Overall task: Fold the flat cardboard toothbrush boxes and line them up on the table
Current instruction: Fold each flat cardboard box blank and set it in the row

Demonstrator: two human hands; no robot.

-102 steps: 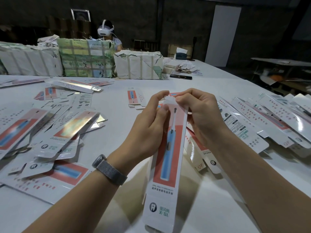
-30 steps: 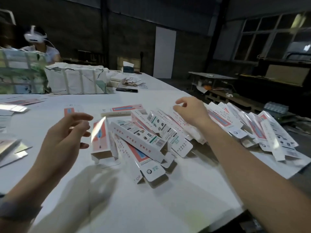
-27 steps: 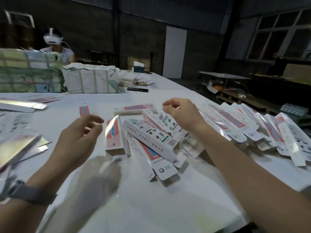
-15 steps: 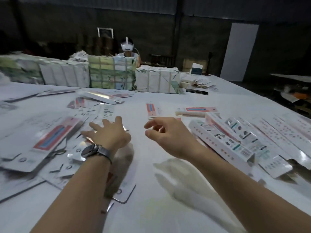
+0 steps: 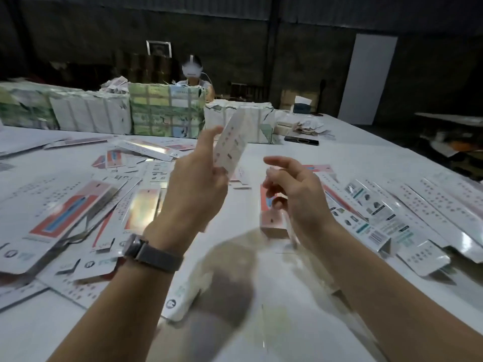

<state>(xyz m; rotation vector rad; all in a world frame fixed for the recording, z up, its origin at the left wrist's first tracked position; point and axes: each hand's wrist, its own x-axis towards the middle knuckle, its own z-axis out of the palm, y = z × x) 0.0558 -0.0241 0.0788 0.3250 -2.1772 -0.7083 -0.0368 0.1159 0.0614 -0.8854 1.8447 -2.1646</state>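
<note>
My left hand point(image 5: 194, 186) grips a flat toothbrush box point(image 5: 231, 145), lifted off the white table point(image 5: 352, 158) and tilted up to the right. Its lower end, blurred, reaches down past my wrist. My right hand point(image 5: 295, 197) hovers just right of it with fingers loosely spread, holding nothing. A heap of flat boxes point(image 5: 65, 218) with red and blue prints covers the table's left side. Folded boxes point(image 5: 371, 212) lie side by side on the right, and one folded box point(image 5: 271, 220) lies behind my right hand.
Wrapped bundles point(image 5: 167, 113) stand in a row along the far edge, with a person wearing a headset point(image 5: 192, 70) behind them. A dark phone point(image 5: 301, 140) and a tissue box point(image 5: 302, 105) lie at the back right. The table's right edge drops off beyond the folded boxes.
My left hand went to the heap on the left and came up holding a flat box. My right hand left the folded boxes and moved to the middle. The view swung left.
</note>
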